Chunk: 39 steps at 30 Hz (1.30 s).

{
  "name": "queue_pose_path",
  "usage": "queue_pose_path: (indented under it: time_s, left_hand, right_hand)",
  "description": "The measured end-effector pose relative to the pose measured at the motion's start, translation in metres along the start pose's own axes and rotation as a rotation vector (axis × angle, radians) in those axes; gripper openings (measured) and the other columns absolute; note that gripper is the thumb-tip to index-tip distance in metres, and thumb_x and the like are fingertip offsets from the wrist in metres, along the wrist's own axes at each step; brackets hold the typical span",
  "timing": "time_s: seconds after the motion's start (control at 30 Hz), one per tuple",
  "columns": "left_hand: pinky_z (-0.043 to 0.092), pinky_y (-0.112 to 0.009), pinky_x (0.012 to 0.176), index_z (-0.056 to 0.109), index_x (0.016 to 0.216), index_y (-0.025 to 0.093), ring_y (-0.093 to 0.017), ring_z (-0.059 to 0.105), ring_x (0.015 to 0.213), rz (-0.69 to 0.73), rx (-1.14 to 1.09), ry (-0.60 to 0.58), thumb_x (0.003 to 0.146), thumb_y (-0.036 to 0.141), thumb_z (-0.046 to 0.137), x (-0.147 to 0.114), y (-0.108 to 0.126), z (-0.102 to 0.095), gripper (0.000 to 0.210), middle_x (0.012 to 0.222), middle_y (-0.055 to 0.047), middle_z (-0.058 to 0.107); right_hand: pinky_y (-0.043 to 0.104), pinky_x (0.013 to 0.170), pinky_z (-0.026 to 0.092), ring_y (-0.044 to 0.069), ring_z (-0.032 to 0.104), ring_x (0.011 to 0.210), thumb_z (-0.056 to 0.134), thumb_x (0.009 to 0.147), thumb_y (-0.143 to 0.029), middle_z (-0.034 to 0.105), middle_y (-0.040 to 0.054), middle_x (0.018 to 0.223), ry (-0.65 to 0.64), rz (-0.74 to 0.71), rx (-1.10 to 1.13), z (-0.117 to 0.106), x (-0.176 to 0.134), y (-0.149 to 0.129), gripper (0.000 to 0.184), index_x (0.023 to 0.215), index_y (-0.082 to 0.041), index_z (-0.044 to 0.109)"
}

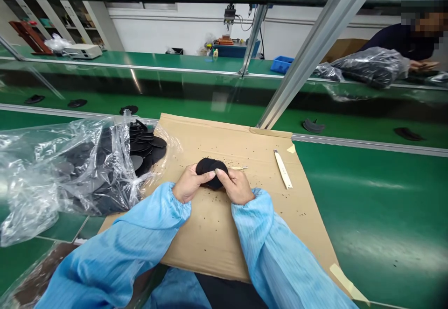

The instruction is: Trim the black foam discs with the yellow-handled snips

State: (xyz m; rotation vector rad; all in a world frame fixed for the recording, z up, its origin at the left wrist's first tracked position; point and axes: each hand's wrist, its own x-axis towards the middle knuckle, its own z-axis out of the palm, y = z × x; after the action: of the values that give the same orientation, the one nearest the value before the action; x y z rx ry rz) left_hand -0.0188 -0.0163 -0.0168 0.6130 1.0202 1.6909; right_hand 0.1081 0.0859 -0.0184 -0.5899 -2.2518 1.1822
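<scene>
Between my two hands are flat, rounded black pieces (211, 165), overlapping, held above a cardboard sheet (196, 248). My left hand (191, 181) grips them from the left, thumb on the near face. From the other side my right hand (237, 185) pinches them, its thumb tip meeting the left thumb. A thin, pale pointed tool (240, 167) lies partly hidden behind the right hand. Farther right, a cream-coloured utility knife (282, 169) rests on the cardboard. Small black scraps are scattered around both hands.
To the left, a clear plastic bag (87, 169) spills a heap of black pieces (145, 143). A slanted metal post (311, 52) rises behind the cardboard. Several black parts sit on the green belt (196, 99) beyond. A co-worker (392, 38) is at the far right.
</scene>
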Motion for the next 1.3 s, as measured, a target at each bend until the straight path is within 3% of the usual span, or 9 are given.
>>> queue_pose_path:
  time_s: [0.27,0.4,0.53,0.63,0.73,0.97,1.3]
  left_hand:
    - [0.046,-0.033,0.091,0.070,0.098,0.012,-0.021,0.061,0.096,-0.003,-0.037,0.010,0.065,0.029,0.084,0.000,-0.002,0.003,0.041,0.102,-0.010,0.068]
    - [0.049,-0.028,0.080,0.066,0.104,0.014,-0.019,0.061,0.093,-0.004,-0.070,0.058,0.066,0.030,0.084,0.001,0.001,0.002,0.045,0.103,-0.008,0.066]
    - [0.045,-0.021,0.055,0.061,0.111,0.016,-0.014,0.059,0.074,-0.086,-0.094,0.124,0.065,0.034,0.084,0.002,0.005,-0.002,0.055,0.095,-0.006,0.065]
    - [0.048,-0.022,0.057,0.060,0.103,0.014,-0.014,0.059,0.072,-0.127,-0.128,0.113,0.063,0.034,0.086,0.004,0.006,-0.004,0.052,0.090,-0.006,0.063]
    - [0.051,-0.024,0.061,0.058,0.099,0.014,-0.014,0.059,0.073,-0.135,-0.128,0.073,0.065,0.035,0.085,0.004,0.006,-0.004,0.049,0.086,-0.004,0.062]
    - [0.052,-0.023,0.059,0.060,0.094,0.014,-0.012,0.058,0.068,-0.168,-0.086,-0.056,0.072,0.046,0.078,0.002,0.005,-0.005,0.043,0.080,-0.003,0.059]
    - [0.052,-0.022,0.061,0.059,0.093,0.013,-0.012,0.059,0.070,-0.156,-0.047,-0.038,0.071,0.048,0.078,0.001,0.004,-0.004,0.045,0.081,-0.003,0.061]
  right_hand:
    - [0.024,0.049,0.029,0.011,0.040,0.052,0.044,0.089,-0.058,0.043,0.0000,0.053,0.033,0.030,0.027,0.002,-0.001,-0.002,0.054,0.055,-0.015,0.048]
    - [0.024,0.050,0.033,0.011,0.042,0.053,0.047,0.089,-0.057,0.045,-0.0005,0.056,0.104,0.031,0.076,0.004,-0.001,-0.003,0.049,0.065,-0.016,0.054]
    - [0.026,0.059,0.044,0.014,0.053,0.064,0.047,0.093,-0.047,0.057,0.0027,0.071,0.146,-0.110,0.215,0.002,-0.002,-0.007,0.035,0.095,-0.015,0.063]
    - [0.030,0.072,0.049,0.018,0.059,0.080,0.051,0.093,-0.038,0.064,0.0068,0.087,0.120,-0.256,0.202,0.001,-0.004,-0.009,0.028,0.104,-0.016,0.066]
    - [0.031,0.076,0.052,0.018,0.062,0.083,0.057,0.091,-0.031,0.066,0.0079,0.095,0.140,-0.321,0.213,0.005,-0.005,-0.009,0.025,0.109,-0.018,0.066]
    - [0.031,0.077,0.054,0.017,0.065,0.083,0.055,0.092,-0.026,0.070,0.0069,0.092,0.209,-0.353,0.088,0.008,-0.005,-0.011,0.019,0.101,-0.020,0.070]
    - [0.026,0.070,0.052,0.015,0.064,0.075,0.054,0.093,-0.022,0.069,0.0051,0.084,0.286,-0.433,-0.049,0.010,-0.005,-0.012,0.019,0.101,-0.018,0.071]
